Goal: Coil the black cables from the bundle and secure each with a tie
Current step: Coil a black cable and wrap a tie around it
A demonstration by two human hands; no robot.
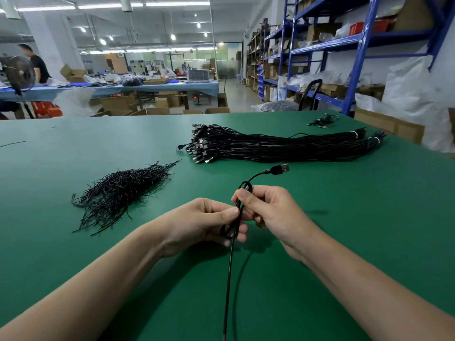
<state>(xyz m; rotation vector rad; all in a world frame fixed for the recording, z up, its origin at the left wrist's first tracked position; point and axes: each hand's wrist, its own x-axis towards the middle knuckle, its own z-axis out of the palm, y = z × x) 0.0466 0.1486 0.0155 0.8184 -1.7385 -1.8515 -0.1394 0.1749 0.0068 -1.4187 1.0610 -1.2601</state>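
Note:
Both hands hold one black cable (229, 267) above the green table (344, 230). My right hand (268, 207) pinches the upper end of a narrow coil, and the USB plug (280, 168) sticks out above it. My left hand (206, 222) grips the coil's lower loops. The cable's loose tail hangs straight down toward me. The big bundle of black cables (283, 145) lies behind, bound with white ties at its right end. A heap of black twist ties (118, 193) lies at the left.
A few loose cable pieces (321, 121) lie at the table's far right corner, and a stray strand (12, 143) at the far left. Blue shelving (357, 45) stands to the right. Another worktable with boxes and a person stands far behind.

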